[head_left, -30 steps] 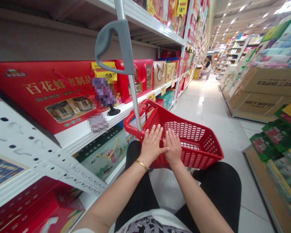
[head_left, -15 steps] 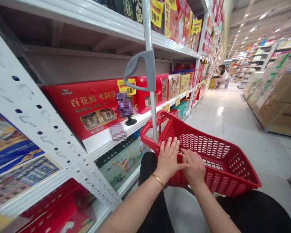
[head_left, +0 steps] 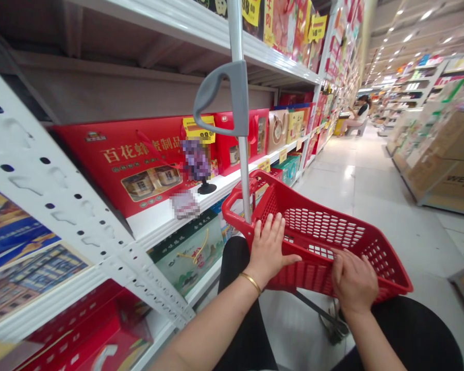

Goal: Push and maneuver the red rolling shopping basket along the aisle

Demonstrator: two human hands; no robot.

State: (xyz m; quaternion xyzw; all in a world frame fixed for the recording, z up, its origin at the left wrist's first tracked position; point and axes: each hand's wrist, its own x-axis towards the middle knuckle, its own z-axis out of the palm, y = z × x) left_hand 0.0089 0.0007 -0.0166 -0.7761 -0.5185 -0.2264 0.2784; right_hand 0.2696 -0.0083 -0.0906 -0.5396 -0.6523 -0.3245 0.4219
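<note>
A red plastic shopping cart [head_left: 386,242] with a perforated basket stands between my knees. My left hand [head_left: 268,252], with a gold bangle at the wrist, lies on the basket's near side. Its fingers are stretched over the rim and the thumb points out to the right. Farther along the same rim, my right hand [head_left: 354,282] is closed over the edge with its fingers bent inward. A metal pole [head_left: 244,180] with a grey loop handle [head_left: 237,98] rises at the cart's left end. No goods show in the visible part of the basket.
White shelving [head_left: 112,268] runs along the left, holding a red gift box [head_left: 96,170], a green box [head_left: 193,252] and a small blurred purple item [head_left: 196,159] on a black stand. Cardboard boxes [head_left: 454,165] stand right of the tiled aisle [head_left: 342,180]. A seated person [head_left: 359,113] is farther off.
My right hand has moved right along the basket rim, away from my left hand, and its fingers have curled over the edge. My left hand stays in place. The view has shifted slightly.
</note>
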